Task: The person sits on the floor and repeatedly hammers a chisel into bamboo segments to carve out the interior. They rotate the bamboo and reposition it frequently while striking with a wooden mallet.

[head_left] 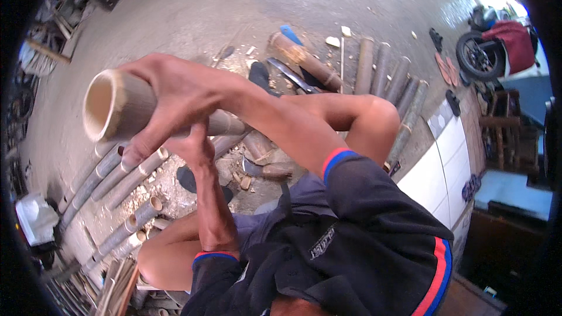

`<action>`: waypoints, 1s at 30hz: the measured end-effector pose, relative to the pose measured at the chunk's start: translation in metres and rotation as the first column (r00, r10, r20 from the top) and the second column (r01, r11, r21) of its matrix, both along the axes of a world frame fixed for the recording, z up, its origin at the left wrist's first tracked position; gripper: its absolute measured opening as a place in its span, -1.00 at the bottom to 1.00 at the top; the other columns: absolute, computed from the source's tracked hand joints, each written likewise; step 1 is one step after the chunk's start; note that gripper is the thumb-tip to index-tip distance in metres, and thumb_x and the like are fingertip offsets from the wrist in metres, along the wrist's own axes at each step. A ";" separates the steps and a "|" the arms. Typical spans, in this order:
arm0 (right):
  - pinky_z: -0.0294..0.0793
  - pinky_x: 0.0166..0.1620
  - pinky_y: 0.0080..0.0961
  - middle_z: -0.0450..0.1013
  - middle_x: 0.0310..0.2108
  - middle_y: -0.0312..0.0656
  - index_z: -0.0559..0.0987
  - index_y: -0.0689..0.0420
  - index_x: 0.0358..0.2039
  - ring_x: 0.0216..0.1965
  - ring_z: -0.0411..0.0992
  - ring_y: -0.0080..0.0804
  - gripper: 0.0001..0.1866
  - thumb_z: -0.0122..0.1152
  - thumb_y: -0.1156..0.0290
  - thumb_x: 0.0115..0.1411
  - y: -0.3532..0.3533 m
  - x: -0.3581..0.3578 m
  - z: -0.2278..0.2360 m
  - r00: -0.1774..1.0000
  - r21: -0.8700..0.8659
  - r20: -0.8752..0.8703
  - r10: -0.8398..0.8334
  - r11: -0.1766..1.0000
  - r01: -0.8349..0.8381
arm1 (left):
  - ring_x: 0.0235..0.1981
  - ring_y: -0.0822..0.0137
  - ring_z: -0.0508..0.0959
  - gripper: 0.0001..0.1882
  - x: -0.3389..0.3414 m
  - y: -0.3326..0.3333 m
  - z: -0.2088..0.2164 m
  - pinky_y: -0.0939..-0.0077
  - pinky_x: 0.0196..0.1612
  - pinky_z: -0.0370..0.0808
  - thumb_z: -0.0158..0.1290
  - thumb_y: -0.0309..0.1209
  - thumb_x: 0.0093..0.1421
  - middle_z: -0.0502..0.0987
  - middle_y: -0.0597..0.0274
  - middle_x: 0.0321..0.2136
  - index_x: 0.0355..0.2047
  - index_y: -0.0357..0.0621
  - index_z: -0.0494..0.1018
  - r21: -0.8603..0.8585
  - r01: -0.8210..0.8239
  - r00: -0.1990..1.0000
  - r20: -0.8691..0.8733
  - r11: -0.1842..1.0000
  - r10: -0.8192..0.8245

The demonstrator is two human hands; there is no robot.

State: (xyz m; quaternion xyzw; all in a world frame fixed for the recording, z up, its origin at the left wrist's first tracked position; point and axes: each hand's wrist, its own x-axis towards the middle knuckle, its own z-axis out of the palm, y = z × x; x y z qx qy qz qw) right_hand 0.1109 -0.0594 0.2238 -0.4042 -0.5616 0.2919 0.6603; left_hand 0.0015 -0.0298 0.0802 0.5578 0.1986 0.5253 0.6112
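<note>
Bamboo tube (133, 107), hollow, round-mouthed, pale chips (333, 41)

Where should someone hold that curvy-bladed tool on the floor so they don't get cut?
By the brown handle of the curvy-bladed tool, I'd say, with the hand probably coming from the right. The handle is thick and points that way, while the bare curved blade sits at the left end. Keep fingers off that end; it may be sharp.

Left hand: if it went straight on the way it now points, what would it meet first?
Beyond the bamboo tube it seems to hold, the left hand would probably meet the right hand; depth is unclear, so it might pass beneath.
</note>
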 end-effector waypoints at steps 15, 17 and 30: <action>0.57 0.02 -0.22 0.54 -0.01 0.14 0.48 0.18 0.18 -0.03 0.56 -0.04 -0.06 0.54 -0.10 -0.14 -0.036 0.013 0.016 0.908 -0.015 0.380 -0.178 0.980 0.198 | -0.02 0.10 0.54 -0.16 -0.009 0.015 0.093 0.14 0.13 0.50 0.17 0.16 0.21 0.47 -0.01 -0.05 0.17 -0.33 0.23 -0.130 -0.105 0.990 0.079 0.986 0.116; 0.53 0.09 -0.12 0.51 0.05 0.13 0.42 0.14 0.26 0.07 0.52 -0.01 -0.09 0.48 -0.08 -0.04 -0.059 0.018 -0.038 0.739 -0.070 0.639 -0.212 0.941 0.331 | -0.15 0.06 0.56 -0.17 -0.018 0.027 0.124 0.01 0.05 0.52 0.12 0.35 0.14 0.52 0.00 -0.20 0.04 -0.17 0.36 -0.247 -0.072 0.968 0.215 0.966 0.127; 0.50 -0.11 0.07 0.59 -0.21 0.19 0.58 0.23 -0.18 -0.11 0.56 0.19 -0.28 0.31 -0.28 0.08 -0.347 0.200 -0.096 0.162 -0.113 0.959 0.231 -0.210 0.971 | -0.65 0.32 0.52 -0.43 -0.037 -0.012 -0.197 0.32 -0.53 0.47 0.01 0.21 0.33 0.52 0.26 -0.63 -0.52 -0.04 0.43 -0.882 -0.134 0.906 -0.294 0.452 -0.305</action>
